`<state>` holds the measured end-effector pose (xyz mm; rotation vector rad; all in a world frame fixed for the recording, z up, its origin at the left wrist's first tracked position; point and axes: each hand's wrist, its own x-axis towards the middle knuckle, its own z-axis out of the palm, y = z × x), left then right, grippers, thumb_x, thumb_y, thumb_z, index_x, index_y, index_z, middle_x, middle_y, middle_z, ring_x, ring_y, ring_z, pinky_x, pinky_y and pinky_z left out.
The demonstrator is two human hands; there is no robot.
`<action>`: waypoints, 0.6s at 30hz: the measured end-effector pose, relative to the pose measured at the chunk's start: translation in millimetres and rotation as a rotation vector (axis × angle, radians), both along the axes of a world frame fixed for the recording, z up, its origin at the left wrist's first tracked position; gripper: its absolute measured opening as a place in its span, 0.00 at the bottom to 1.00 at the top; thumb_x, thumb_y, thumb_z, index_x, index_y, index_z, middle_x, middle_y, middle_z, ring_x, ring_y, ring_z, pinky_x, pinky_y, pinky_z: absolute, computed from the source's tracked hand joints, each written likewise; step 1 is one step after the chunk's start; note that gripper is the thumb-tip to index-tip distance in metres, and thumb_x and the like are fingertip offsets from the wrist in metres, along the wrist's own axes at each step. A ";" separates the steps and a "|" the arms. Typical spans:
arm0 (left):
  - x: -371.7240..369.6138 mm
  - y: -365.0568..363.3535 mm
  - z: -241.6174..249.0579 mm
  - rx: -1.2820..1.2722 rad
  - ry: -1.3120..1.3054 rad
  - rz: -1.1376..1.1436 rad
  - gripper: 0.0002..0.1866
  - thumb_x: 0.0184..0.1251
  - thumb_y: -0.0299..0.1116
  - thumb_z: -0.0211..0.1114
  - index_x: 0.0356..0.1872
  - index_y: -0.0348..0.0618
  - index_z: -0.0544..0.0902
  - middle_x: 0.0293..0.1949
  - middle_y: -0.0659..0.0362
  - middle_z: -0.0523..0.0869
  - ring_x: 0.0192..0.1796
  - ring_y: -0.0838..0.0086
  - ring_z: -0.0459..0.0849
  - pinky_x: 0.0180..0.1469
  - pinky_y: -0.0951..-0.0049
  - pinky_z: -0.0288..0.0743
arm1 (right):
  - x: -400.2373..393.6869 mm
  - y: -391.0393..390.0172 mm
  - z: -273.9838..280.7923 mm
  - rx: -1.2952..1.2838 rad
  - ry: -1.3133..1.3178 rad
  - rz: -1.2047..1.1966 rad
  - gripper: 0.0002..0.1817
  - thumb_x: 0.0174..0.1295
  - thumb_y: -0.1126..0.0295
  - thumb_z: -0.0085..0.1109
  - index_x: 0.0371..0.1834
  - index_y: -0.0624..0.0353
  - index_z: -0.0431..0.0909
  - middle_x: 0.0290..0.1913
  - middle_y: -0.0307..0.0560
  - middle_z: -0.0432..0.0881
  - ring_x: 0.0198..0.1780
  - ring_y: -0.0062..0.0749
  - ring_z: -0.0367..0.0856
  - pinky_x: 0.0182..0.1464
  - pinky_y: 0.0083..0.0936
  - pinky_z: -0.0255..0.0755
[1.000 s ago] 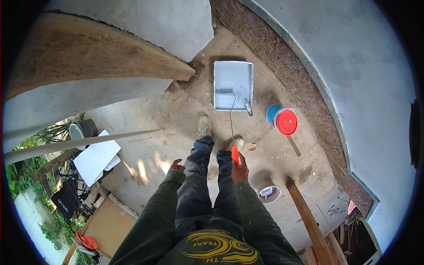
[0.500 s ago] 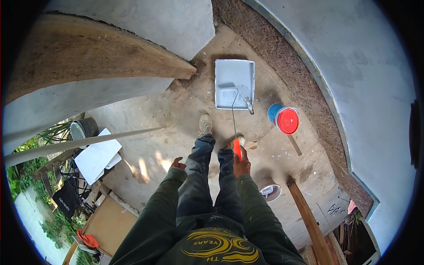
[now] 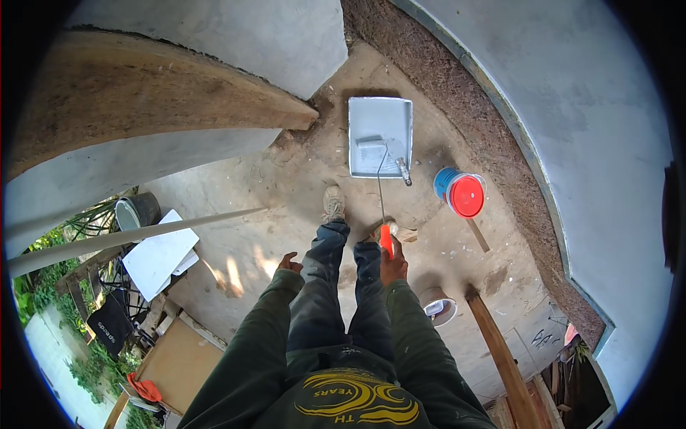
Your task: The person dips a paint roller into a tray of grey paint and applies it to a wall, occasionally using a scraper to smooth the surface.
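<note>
Head view: right hand (image 3: 394, 266) on orange roller handle (image 3: 386, 239).

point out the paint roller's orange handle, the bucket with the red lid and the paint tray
orange handle (image 3: 386, 239): head view, its upper part
bucket with the red lid (image 3: 467, 196): head view, on the lid
paint tray (image 3: 375, 119): head view, bare upper floor of the tray

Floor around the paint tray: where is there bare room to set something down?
Bare floor lies between the white boards and the left leg, with another patch between the tray and the brown beam. The right side is crowded: lidded bucket, stick, open pail and wooden post. The roller's rod crosses the tray's near edge.
</note>
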<state>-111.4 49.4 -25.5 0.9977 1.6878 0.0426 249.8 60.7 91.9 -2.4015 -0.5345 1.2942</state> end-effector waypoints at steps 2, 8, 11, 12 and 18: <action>-3.0 -2.3 -2.8 0.021 -0.017 -0.011 0.26 0.62 0.30 0.70 0.63 0.50 0.78 0.29 0.59 0.87 0.33 0.71 0.85 0.42 0.66 0.81 | -5.0 -18.0 12.6 0.007 -0.034 0.047 0.26 0.73 0.58 0.55 0.73 0.45 0.68 0.58 0.63 0.84 0.59 0.65 0.81 0.61 0.49 0.76; 2.9 11.5 5.3 -0.022 -0.005 -0.060 0.27 0.67 0.26 0.68 0.68 0.47 0.74 0.34 0.55 0.90 0.36 0.74 0.86 0.42 0.69 0.80 | -14.1 -47.9 -13.7 0.001 -0.001 -0.027 0.26 0.72 0.58 0.57 0.72 0.47 0.70 0.50 0.59 0.84 0.45 0.53 0.83 0.52 0.45 0.77; 3.0 13.3 9.1 -0.008 0.036 -0.076 0.27 0.67 0.26 0.68 0.68 0.47 0.74 0.35 0.55 0.90 0.36 0.73 0.86 0.42 0.69 0.80 | -9.1 -37.3 -43.6 0.010 -0.083 -0.014 0.28 0.70 0.55 0.59 0.71 0.49 0.71 0.39 0.57 0.87 0.33 0.46 0.86 0.43 0.42 0.79; 3.8 15.0 12.4 -0.003 0.029 -0.092 0.27 0.67 0.27 0.67 0.68 0.47 0.74 0.35 0.55 0.89 0.36 0.73 0.86 0.42 0.68 0.80 | -3.6 -28.6 -46.0 -0.022 -0.093 -0.023 0.29 0.70 0.54 0.59 0.71 0.52 0.71 0.41 0.58 0.88 0.36 0.49 0.88 0.46 0.43 0.80; 15.0 55.2 28.8 0.032 0.156 -0.215 0.29 0.62 0.30 0.71 0.66 0.51 0.76 0.37 0.54 0.91 0.38 0.69 0.89 0.45 0.62 0.84 | 32.4 -51.4 58.5 -0.047 -0.210 0.108 0.25 0.66 0.45 0.61 0.46 0.58 0.87 0.42 0.62 0.88 0.49 0.61 0.86 0.52 0.49 0.78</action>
